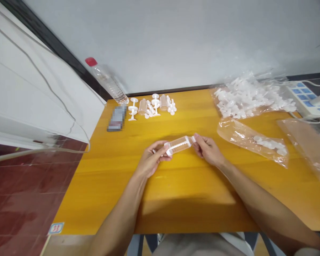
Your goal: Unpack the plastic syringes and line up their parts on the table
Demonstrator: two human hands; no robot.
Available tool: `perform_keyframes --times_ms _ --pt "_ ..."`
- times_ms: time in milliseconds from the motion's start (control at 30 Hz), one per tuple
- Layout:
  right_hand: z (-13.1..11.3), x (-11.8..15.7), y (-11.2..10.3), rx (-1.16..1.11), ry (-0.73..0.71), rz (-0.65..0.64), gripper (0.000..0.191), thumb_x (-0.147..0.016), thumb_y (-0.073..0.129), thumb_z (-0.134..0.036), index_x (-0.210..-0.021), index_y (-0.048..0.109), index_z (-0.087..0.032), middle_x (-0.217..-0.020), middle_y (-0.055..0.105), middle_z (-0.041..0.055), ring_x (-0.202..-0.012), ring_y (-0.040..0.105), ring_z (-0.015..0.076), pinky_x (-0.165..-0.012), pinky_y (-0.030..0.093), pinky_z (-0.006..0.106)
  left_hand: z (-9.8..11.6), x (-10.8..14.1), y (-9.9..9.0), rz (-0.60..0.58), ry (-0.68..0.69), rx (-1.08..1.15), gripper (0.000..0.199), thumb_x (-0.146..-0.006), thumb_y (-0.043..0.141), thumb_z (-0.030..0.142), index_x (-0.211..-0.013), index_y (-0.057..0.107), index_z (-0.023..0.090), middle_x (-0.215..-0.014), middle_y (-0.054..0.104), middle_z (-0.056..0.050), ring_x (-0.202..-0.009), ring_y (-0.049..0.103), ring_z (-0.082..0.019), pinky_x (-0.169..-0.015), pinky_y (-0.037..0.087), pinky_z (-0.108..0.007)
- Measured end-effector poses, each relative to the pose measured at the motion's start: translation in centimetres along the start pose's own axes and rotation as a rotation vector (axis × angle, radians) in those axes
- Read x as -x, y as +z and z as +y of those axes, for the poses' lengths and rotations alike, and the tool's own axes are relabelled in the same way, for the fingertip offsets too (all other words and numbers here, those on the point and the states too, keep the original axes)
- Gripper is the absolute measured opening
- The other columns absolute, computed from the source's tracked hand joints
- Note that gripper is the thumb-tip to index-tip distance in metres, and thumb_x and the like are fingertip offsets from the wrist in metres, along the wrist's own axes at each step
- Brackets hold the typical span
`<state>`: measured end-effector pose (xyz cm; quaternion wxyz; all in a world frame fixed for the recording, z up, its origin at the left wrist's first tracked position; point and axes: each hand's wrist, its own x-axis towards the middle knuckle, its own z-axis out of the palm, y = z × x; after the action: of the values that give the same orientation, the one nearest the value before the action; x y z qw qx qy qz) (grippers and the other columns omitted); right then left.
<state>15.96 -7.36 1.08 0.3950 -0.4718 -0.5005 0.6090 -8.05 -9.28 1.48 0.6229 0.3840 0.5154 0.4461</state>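
Note:
Between my two hands, above the middle of the table, is a clear plastic tube (179,145) with white ends and a white ridged rod inside, like a large syringe. My left hand (152,159) is closed around its left white end, thumb on top. At the narrower right end, the fingers of my right hand (208,150) pinch the white tip, which they partly cover. Behind my hands stand or lie similar parts: white plunger-like pieces (156,104), clear cylinders (143,106) and clusters of small white pieces (171,106).
A red-capped bottle (106,81) leans at the back left, near a blurred-out phone-like slab (117,118). At the right are a bag of white parts (245,95), a smaller bag (240,134), another clear bag (306,142) and a power strip (306,97). A wall borders the back.

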Motion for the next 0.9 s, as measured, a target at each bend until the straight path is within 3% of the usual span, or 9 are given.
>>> perform_keyframes --times_ms 100,200,300,433,533,600,667,767,900 --pt "-0.1 0.0 -0.3 -0.016 0.09 0.005 0.062 -0.092 0.049 -0.075 -0.063 0.048 -0.02 -0.053 0.042 -0.0033 -0.042 0.041 0.0099 -0.042 0.027 0.025 0.4 0.6 -0.1 -0.061 0.193 -0.131 0.043 -0.067 0.093 0.033 -0.105 0.077 0.021 -0.107 0.076 -0.007 -0.095 0.071 -0.018 -0.085 0.058 -0.026" --pt "-0.2 0.1 -0.3 0.071 0.108 0.027 0.067 -0.091 0.048 -0.077 -0.055 0.039 -0.021 -0.047 0.032 -0.0044 -0.04 0.032 0.0081 -0.042 0.021 0.026 0.7 1.0 -0.3 -0.117 0.298 -0.216 0.04 -0.068 0.093 0.025 -0.105 0.078 0.021 -0.12 0.074 -0.008 -0.111 0.068 -0.019 -0.094 0.055 -0.025" --pt "-0.4 0.1 -0.1 0.18 0.055 0.038 0.068 -0.093 0.045 -0.077 -0.056 0.034 -0.021 -0.048 0.029 -0.0048 -0.044 0.025 0.0072 -0.045 0.018 0.026 0.6 0.5 -0.5 -0.059 0.129 -0.107 0.046 -0.07 0.092 0.035 -0.11 0.075 0.021 -0.099 0.075 -0.004 -0.084 0.071 -0.014 -0.075 0.059 -0.023" --pt "-0.7 0.3 0.5 0.345 -0.157 0.09 0.061 -0.094 0.049 -0.073 -0.064 0.044 -0.02 -0.055 0.042 -0.0034 -0.051 0.036 0.0086 -0.05 0.027 0.025 0.5 -0.5 -0.8 0.039 -0.162 0.073 0.053 -0.063 0.092 0.052 -0.096 0.073 0.016 -0.075 0.07 -0.001 -0.056 0.063 -0.011 -0.053 0.055 -0.022" --pt "-1.2 0.4 0.7 0.306 -0.154 0.082 0.055 -0.095 0.052 -0.071 -0.076 0.055 -0.02 -0.06 0.056 -0.0018 -0.054 0.051 0.0111 -0.056 0.039 0.025 0.7 -0.2 -1.0 0.029 -0.035 0.055 0.051 -0.059 0.096 0.04 -0.099 0.075 0.017 -0.086 0.074 -0.002 -0.068 0.067 -0.011 -0.063 0.058 -0.021" --pt "-1.5 0.3 0.7 0.256 -0.075 0.085 0.059 -0.095 0.047 -0.074 -0.072 0.052 -0.02 -0.056 0.055 -0.0015 -0.05 0.053 0.0118 -0.054 0.04 0.026 0.9 0.2 -1.0 -0.014 0.128 -0.012 0.048 -0.059 0.097 0.028 -0.102 0.076 0.019 -0.105 0.076 -0.004 -0.087 0.071 -0.013 -0.077 0.058 -0.02" --pt "-1.8 0.1 0.6 0.236 0.005 0.065 0.064 -0.095 0.044 -0.077 -0.064 0.045 -0.021 -0.05 0.048 -0.0028 -0.043 0.048 0.0104 -0.048 0.036 0.026 1.0 0.6 -0.9 -0.051 0.2 -0.067 0.046 -0.061 0.096 0.022 -0.103 0.077 0.02 -0.113 0.076 -0.005 -0.097 0.071 -0.015 -0.084 0.057 -0.02" --pt "-2.6 -0.2 0.4 0.268 0.011 0.002 0.062 -0.094 0.048 -0.076 -0.065 0.045 -0.021 -0.05 0.049 -0.0036 -0.042 0.045 0.009 -0.046 0.035 0.025 1.1 0.3 -1.0 -0.002 0.112 0.016 0.043 -0.064 0.095 0.029 -0.102 0.076 0.018 -0.096 0.077 -0.004 -0.082 0.072 -0.013 -0.074 0.06 -0.02" --pt "-5.4 -1.0 -0.3 0.427 -0.141 -0.063 0.048 -0.095 0.057 -0.066 -0.087 0.063 -0.019 -0.066 0.066 0.0001 -0.059 0.062 0.0114 -0.058 0.046 0.024 1.6 -0.8 -1.7 0.128 -0.186 0.247 0.03 -0.075 0.085 0.036 -0.09 0.073 0.012 -0.07 0.074 -0.005 -0.05 0.065 -0.011 -0.047 0.056 -0.018"
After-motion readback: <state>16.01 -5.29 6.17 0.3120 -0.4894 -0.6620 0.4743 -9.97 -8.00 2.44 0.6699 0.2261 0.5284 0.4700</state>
